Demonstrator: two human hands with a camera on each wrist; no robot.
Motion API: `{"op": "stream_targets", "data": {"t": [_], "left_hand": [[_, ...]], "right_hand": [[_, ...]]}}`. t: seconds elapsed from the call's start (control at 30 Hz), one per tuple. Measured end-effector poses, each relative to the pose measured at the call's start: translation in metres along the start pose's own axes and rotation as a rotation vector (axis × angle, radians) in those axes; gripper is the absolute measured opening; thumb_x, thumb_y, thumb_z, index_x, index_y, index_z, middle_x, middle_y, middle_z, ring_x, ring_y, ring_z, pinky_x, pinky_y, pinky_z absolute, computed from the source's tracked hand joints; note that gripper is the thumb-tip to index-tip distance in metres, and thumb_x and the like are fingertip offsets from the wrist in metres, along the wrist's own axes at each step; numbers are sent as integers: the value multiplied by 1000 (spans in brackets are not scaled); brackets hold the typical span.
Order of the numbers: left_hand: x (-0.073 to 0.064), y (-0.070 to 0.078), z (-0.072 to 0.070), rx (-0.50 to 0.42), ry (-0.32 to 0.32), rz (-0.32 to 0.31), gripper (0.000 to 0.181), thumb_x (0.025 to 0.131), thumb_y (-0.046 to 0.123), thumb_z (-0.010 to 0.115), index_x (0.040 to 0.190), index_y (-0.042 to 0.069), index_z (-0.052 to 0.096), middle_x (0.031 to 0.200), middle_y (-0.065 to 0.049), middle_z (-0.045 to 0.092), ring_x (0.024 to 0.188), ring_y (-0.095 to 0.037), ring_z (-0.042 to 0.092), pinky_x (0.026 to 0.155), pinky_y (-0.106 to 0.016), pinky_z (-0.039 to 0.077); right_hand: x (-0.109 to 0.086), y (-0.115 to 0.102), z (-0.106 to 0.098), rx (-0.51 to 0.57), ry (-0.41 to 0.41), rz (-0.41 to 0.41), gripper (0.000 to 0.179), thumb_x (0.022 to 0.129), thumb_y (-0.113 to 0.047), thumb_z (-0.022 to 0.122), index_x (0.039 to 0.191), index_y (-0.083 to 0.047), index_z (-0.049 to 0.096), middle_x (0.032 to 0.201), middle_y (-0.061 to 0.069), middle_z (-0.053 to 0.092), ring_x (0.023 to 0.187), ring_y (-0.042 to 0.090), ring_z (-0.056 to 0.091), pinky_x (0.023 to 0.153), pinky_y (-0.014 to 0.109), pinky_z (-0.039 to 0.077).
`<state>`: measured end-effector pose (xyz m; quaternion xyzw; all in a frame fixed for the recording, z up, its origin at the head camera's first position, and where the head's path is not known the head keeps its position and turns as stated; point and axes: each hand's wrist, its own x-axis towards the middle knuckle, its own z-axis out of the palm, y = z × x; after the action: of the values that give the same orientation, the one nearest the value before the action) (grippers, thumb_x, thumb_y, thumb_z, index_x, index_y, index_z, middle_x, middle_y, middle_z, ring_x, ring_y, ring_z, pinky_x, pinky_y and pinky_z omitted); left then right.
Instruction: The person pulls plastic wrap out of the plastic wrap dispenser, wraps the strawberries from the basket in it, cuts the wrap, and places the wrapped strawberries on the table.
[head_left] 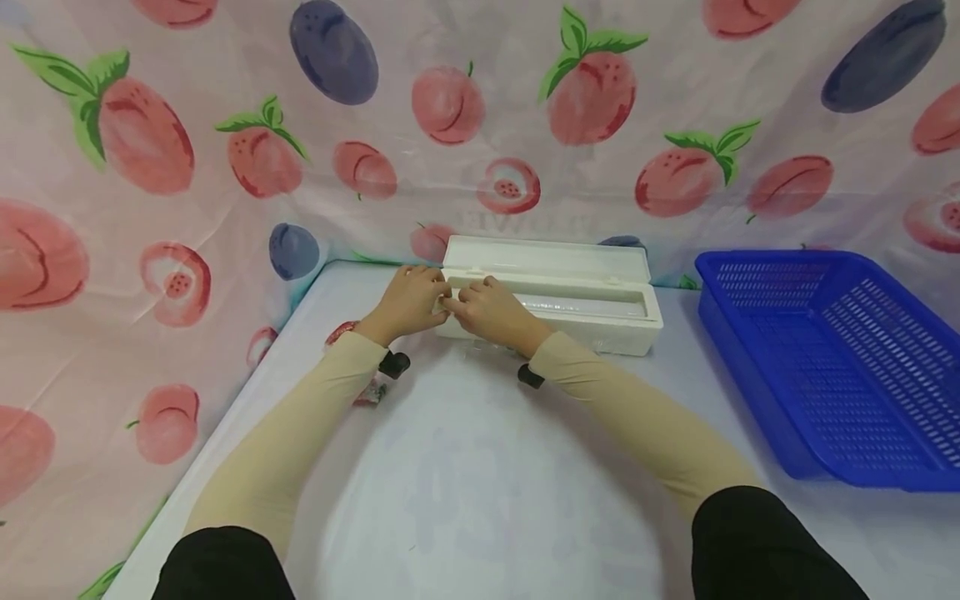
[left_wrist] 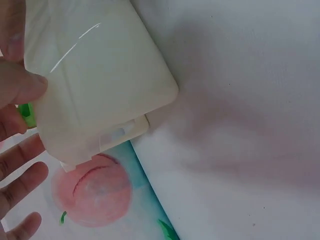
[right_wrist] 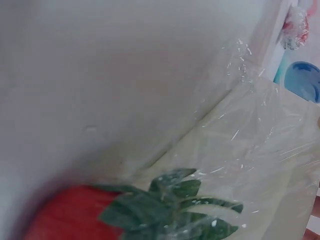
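A long cream plastic box [head_left: 611, 333] stands at the back of the table with its lid [head_left: 547, 257] raised. A pale roll [head_left: 581, 307] lies inside. Clear film [right_wrist: 260, 135] drapes over the box front, wrinkled and shiny. At the box's left end my left hand [head_left: 412, 300] pinches the film near the rim, its thumb [left_wrist: 27, 85] on the edge and its other fingers spread. Right beside it is my right hand [head_left: 495, 312], fingers bent over the box opening; whether it pinches film I cannot tell. Its fingers are out of sight in the right wrist view.
A blue plastic basket [head_left: 832, 400] stands to the right of the box. Small red film-wrapped items [head_left: 370, 392] lie left, partly behind my left forearm. A red thing [right_wrist: 75, 215] with green leaves shows low in the right wrist view. A fruit-print sheet [head_left: 450, 167] hangs behind the table.
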<state>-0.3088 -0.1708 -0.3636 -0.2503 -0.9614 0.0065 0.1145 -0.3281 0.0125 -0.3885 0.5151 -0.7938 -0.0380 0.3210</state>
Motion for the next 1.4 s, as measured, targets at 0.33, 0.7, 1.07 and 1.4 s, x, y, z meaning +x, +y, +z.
{"op": "stream_targets", "data": {"t": [0.33, 0.7, 1.07, 1.4], "left_hand": [[2, -1, 2, -21, -11, -45, 23, 78, 28, 67, 98, 16, 68, 108, -6, 61, 106, -27, 53, 101, -50, 37], [0, 0, 3, -103, -34, -62, 29, 77, 21, 63, 105, 17, 70, 109, -9, 57, 105, -29, 50, 98, -51, 36], [0, 4, 4, -17, -63, -64, 30, 80, 30, 64, 107, 17, 70, 111, -8, 56, 110, -29, 49, 102, -52, 35], [-7, 7, 6, 5, -4, -72, 27, 83, 32, 62, 104, 18, 71, 110, -6, 56, 114, -28, 46, 108, -53, 27]], "right_hand": [[-4, 2, -2, 16, -9, 21, 29, 88, -19, 61, 117, -21, 65, 86, 3, 65, 80, 20, 63, 65, 33, 49], [-9, 0, 1, -8, -28, 43, 36, 90, -23, 60, 125, -25, 60, 87, 6, 58, 78, 21, 59, 64, 35, 48], [-15, 4, -2, -9, -58, 51, 37, 91, -23, 58, 127, -25, 58, 88, 6, 59, 79, 21, 60, 66, 36, 48], [-34, 12, -2, 8, -46, 72, 31, 89, -20, 60, 120, -24, 61, 90, 7, 59, 83, 23, 62, 69, 38, 49]]}}
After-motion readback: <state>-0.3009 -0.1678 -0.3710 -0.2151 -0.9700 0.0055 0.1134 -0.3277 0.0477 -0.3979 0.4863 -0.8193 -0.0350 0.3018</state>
